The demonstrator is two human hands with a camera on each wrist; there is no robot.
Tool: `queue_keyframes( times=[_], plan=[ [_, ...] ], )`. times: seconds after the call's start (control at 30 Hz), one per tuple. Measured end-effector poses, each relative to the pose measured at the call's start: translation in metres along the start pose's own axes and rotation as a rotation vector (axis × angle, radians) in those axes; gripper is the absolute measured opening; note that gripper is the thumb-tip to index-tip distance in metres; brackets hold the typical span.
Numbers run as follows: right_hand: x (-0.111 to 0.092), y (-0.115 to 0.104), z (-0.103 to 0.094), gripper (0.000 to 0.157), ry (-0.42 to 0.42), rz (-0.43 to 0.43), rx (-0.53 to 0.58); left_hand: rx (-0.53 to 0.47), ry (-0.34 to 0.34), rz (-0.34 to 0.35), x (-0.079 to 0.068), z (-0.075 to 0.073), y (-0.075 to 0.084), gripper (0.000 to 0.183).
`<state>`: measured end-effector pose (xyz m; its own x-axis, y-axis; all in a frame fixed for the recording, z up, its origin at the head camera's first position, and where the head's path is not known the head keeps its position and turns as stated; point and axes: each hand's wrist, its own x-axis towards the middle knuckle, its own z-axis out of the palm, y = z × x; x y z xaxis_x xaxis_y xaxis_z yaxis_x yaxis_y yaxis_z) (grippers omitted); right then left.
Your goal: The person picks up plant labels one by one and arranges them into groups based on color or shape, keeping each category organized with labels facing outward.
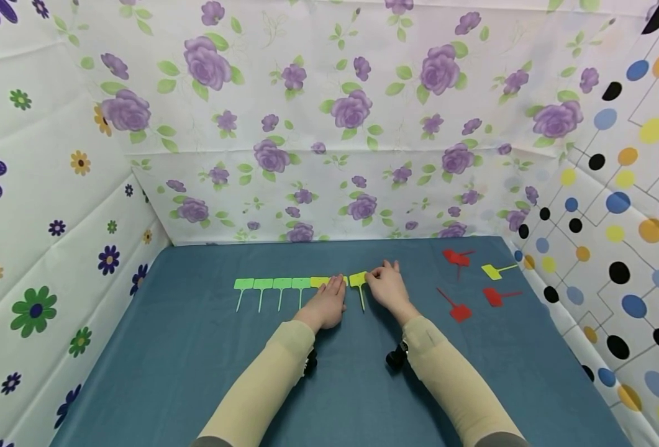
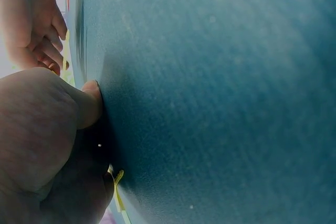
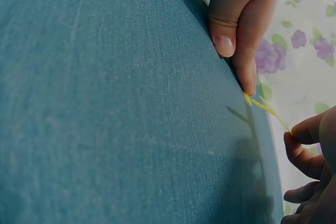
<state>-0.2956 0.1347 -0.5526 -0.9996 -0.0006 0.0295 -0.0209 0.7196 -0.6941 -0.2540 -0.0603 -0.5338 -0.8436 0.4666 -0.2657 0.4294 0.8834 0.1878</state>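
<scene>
Between thumb and fingertips, my right hand (image 1: pixel 387 287) pinches the edge of a yellow T-shaped plant label (image 1: pixel 358 279), its stem toward me. The right wrist view shows this label (image 3: pixel 269 108) tilted, its held edge lifted off the cloth. My left hand (image 1: pixel 326 303) rests with fairly straight fingers on the row's yellow labels (image 1: pixel 319 281), partly hiding them. Leftward, several green plant labels (image 1: pixel 263 284) continue the row with heads side by side and stems toward me. In the left wrist view, my left thumb (image 2: pixel 92 103) lies close to the cloth.
At the right lie loose red labels (image 1: pixel 460 312) and one yellow label (image 1: pixel 492 271), pointing various ways. Blue-grey cloth (image 1: pixel 195 372) covers the table. A flowered curtain (image 1: pixel 318 186) stands at the back, with patterned sheets at both sides.
</scene>
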Motion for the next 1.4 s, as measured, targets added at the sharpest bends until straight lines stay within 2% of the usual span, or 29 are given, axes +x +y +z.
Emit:
queue_keyframes(
  times=[0.73, 1.07, 1.4],
  plan=[
    [0.003, 0.0, 0.001, 0.038, 0.007, 0.035, -0.054, 0.004, 0.004, -0.003, 0.001, -0.001, 0.0, 0.064],
    [0.008, -0.003, 0.006, 0.037, 0.012, 0.056, -0.146, 0.001, 0.009, -0.004, 0.001, 0.001, 0.0, 0.063],
    [0.012, -0.004, 0.01, 0.035, 0.015, 0.064, -0.178, 0.011, 0.003, -0.01, 0.002, 0.002, 0.0, 0.064]
  ],
)
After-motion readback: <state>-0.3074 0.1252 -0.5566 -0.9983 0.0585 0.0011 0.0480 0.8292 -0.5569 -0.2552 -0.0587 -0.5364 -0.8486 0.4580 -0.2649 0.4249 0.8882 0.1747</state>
